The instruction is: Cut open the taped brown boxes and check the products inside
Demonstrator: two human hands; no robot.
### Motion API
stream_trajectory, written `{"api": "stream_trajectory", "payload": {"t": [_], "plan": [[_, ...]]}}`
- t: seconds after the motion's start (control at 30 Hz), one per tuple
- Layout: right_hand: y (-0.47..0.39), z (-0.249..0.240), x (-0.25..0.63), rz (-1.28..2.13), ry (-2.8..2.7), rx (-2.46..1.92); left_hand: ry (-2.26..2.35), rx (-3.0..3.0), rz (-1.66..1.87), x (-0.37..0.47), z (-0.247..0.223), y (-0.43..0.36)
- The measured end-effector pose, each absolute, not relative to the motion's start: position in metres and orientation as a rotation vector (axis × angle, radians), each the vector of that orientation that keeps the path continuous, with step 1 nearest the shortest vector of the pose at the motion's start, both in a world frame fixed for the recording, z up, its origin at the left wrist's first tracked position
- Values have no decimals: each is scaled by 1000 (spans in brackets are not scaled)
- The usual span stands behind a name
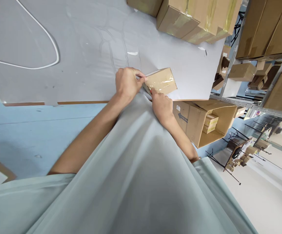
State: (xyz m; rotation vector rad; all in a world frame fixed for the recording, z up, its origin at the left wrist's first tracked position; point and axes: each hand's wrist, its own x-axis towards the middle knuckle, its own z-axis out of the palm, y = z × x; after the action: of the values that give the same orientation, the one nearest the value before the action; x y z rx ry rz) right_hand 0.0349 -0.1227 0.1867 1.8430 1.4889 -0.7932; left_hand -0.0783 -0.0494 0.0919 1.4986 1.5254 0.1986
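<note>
A small cardboard box (162,79) with shiny clear tape across its face sits at the table's near edge, just in front of my shirt. My left hand (128,82) pinches the box's left corner between thumb and fingertips; whether a tape end or a flap is in that pinch is too small to tell. On the near side, my right hand (162,105) has its fingers curled against the box's lower left edge, with the thumb side partly hidden.
Several taped cartons (180,19) stand at the table's back right. A white cable (54,45) loops over the grey tabletop (87,65) at left. An open large carton (192,120) holding small boxes is on the right, below loaded metal shelving (228,73).
</note>
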Motion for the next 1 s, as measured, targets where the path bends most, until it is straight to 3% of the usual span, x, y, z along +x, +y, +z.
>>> {"api": "stream_trajectory", "payload": {"t": [0.33, 0.5, 0.67, 1.0], "plan": [[-156, 201, 68, -887, 1484, 1961, 1503, 1509, 290, -79, 86, -51], [-161, 218, 107, -837, 1430, 2229, 1278, 1832, 429, -49, 93, -56], [-156, 202, 154, -753, 1473, 2332, 981, 2046, 323, -8, 89, -68], [-112, 175, 168, -818, 1606, 2179, 1013, 2053, 290, -7, 67, -74]]}}
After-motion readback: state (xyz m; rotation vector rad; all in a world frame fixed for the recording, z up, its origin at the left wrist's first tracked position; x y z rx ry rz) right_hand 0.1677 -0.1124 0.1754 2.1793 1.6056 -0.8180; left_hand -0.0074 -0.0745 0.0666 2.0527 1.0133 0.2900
